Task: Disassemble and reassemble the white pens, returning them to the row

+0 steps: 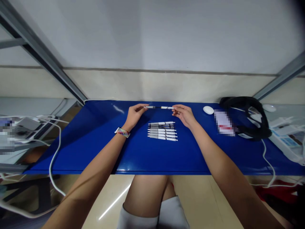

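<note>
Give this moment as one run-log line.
left hand: holds slim grey pen section | right hand: holds white pen barrel | between: thin dark rod | nearby: mostly white-grey pens on glossy blue tabletop

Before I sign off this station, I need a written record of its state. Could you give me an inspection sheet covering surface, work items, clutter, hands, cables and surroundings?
Surface: blue tabletop, glossy; no damage seen.
Work items: row of pens lying side by side; above them, a grey pen part and a white pen part, with a thin dark section between.
Clutter: on the right, white oval object, pixelated card, black looped band.
Hands: left hand holds the grey part; right hand holds the white part.
Cables: white cables at left and right, both hanging past the front edge.
Surroundings: pale wall behind, grey metal frame.
</note>
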`<state>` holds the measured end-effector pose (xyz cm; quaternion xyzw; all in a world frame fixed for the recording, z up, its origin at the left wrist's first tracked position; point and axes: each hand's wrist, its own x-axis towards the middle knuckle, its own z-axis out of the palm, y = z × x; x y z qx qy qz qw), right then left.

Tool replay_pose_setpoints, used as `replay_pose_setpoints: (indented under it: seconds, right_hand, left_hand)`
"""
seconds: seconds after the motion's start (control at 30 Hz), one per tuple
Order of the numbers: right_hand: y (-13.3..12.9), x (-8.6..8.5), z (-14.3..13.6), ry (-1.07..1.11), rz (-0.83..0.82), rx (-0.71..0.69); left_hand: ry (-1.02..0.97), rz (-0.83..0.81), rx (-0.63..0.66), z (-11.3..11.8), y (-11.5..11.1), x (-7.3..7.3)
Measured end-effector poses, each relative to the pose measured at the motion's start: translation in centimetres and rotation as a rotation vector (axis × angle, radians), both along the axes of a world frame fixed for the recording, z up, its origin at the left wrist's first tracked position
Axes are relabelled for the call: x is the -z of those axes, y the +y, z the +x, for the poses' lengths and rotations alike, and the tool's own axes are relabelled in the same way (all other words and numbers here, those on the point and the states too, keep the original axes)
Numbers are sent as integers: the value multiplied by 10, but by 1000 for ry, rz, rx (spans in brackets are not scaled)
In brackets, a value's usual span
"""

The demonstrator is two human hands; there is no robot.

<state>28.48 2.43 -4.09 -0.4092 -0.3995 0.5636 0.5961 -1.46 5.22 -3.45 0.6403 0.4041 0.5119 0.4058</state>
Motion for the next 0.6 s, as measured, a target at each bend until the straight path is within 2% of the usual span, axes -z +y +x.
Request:
replay_pose_setpoints:
  seconds: [0.3,0.6]
  right_hand:
    - [1,-3,2,14,-39,77]
    - [1,0,3,-90,20,123]
  left_hand:
    - [-5,-1,-25,-2,0,-1]
    - [-8,-11,-32,-3,2,1]
